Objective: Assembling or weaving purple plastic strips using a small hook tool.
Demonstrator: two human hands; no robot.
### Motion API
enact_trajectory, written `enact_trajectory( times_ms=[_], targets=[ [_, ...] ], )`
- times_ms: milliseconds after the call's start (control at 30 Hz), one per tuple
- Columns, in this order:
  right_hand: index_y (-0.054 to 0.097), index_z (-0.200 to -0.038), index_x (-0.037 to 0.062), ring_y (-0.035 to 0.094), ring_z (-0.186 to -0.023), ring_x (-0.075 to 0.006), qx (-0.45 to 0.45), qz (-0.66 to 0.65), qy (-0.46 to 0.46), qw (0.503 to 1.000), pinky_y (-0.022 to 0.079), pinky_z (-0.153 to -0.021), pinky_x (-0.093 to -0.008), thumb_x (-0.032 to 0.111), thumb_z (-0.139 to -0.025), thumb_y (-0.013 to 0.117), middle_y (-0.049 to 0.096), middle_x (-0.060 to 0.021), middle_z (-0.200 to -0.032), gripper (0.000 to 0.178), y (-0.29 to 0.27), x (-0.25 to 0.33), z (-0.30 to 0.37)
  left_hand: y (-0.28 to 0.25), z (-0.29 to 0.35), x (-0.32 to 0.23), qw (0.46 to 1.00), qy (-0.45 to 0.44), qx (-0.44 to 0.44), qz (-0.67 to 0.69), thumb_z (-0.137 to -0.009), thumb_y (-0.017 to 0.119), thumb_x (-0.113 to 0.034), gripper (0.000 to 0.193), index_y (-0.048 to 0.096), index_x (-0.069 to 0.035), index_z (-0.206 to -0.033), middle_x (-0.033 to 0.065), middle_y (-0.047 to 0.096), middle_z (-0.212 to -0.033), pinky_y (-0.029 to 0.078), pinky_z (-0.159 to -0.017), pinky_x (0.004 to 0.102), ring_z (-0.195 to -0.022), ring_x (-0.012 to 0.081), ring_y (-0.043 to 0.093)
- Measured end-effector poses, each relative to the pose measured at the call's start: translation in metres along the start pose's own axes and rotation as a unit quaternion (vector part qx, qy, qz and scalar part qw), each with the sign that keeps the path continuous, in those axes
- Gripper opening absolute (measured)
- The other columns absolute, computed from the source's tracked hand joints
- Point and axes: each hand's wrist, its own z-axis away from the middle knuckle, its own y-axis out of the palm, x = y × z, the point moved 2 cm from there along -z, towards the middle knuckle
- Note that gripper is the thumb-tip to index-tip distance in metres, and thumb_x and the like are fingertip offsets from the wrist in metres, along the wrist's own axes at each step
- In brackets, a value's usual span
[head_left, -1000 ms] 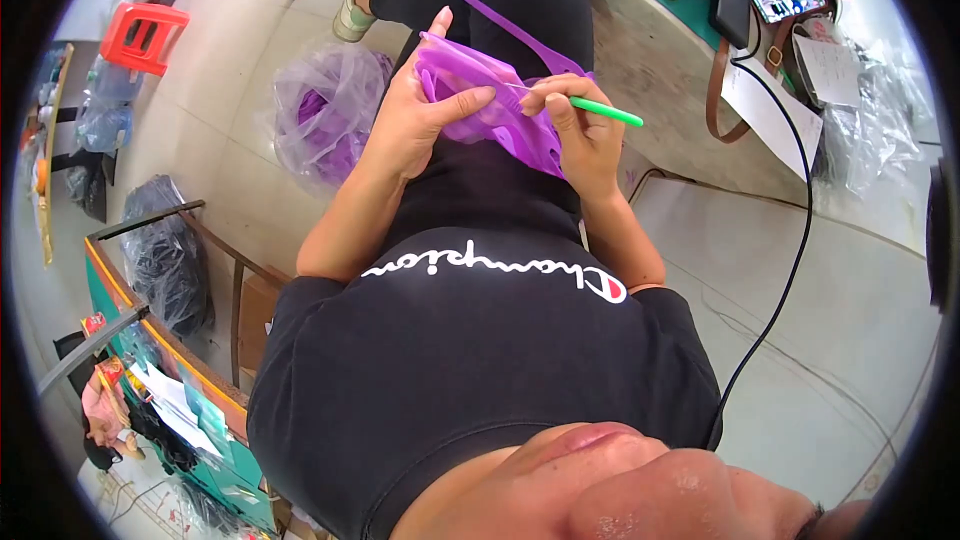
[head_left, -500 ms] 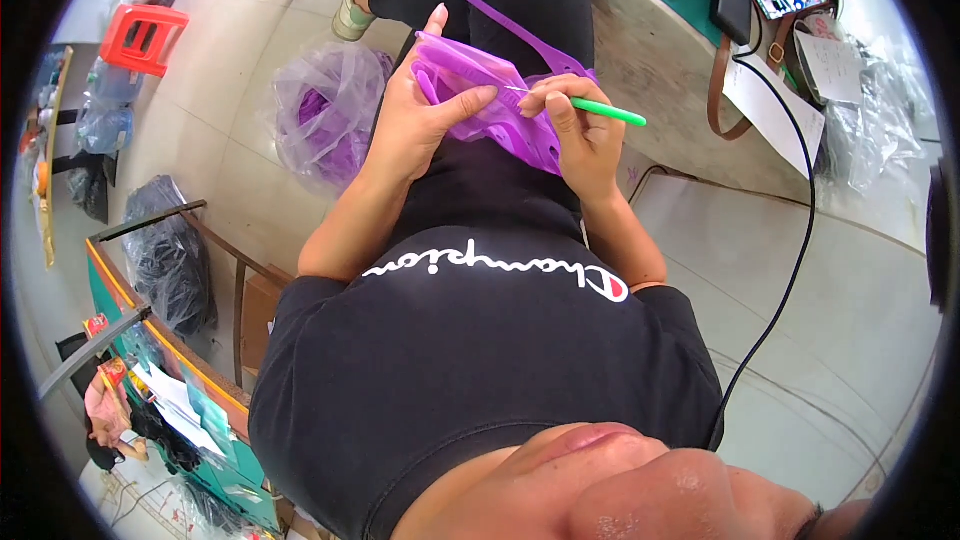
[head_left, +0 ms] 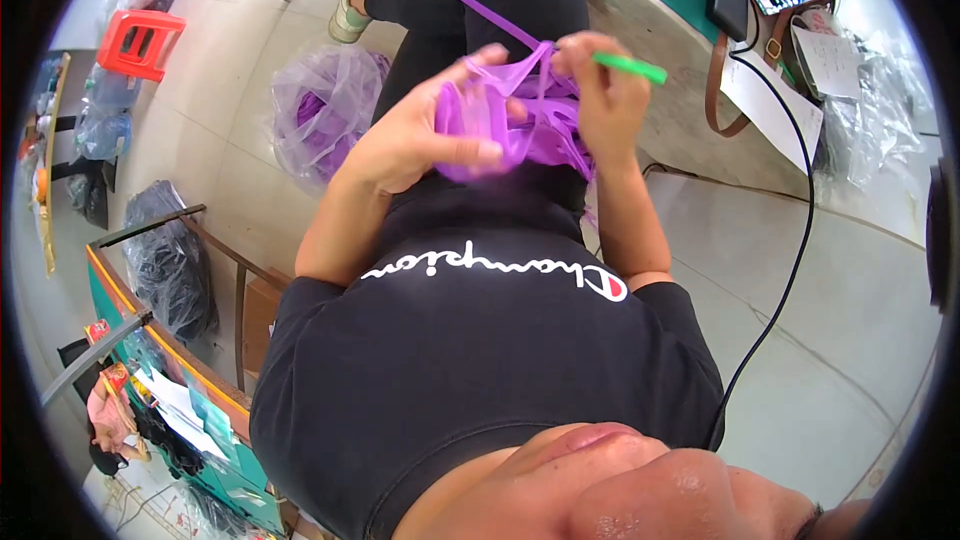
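Up close, two hands, left hand [head_left: 420, 145] gripping one purple plastic piece [head_left: 510, 120], right hand [head_left: 605, 90] beside it pinching one green stick [head_left: 630, 68].

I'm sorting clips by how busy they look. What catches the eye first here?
The bright purple plastic piece at top centre, gripped by the left hand over the lap. The right hand pinches a green stick beside it. A clear bag of purple pieces sits on the floor to the left.

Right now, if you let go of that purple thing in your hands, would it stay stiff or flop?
Probably flop: the purple piece folds and bunches under the left hand. Its thin strips bend loosely, so it likely weighs little. Right hand pinches a green stick.
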Motion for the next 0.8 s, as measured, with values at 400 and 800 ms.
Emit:
enact_trajectory(
  times_ms=[400,800],
  targets=[
    [0.058,-0.089,-0.0019,0.059,-0.067,-0.0186,0.066,-0.202,0.019,0.977,0.049,-0.065,-0.0286,0.008,-0.096,0.051,0.063,-0.0128,-0.079,0.014,-0.004,0.002,-0.003,-0.014,-0.014,0.017,0.999,0.025,-0.044,-0.015,-0.083,0.072,-0.009,0.016,0.062,-0.001,-0.091,0.007,0.067,-0.08,0.052,-0.068,0.0265,-0.07,0.0136,0.064],
    [0.064,-0.091,0.0008,0.062,-0.071,-0.0254,0.113,0.08,-0.311,0.94,0.05,-0.063,-0.0316,0.0,-0.075,0.071,0.063,-0.0122,-0.084,0.017,0.018,0.021,0.026,-0.015,-0.015,0.021,0.984,0.106,-0.138,-0.039,-0.085,0.07,-0.01,0.014,0.06,-0.002,-0.09,0.0063,0.067,-0.082,0.052,-0.066,0.0248,-0.071,0.0111,0.063]
  ],
)
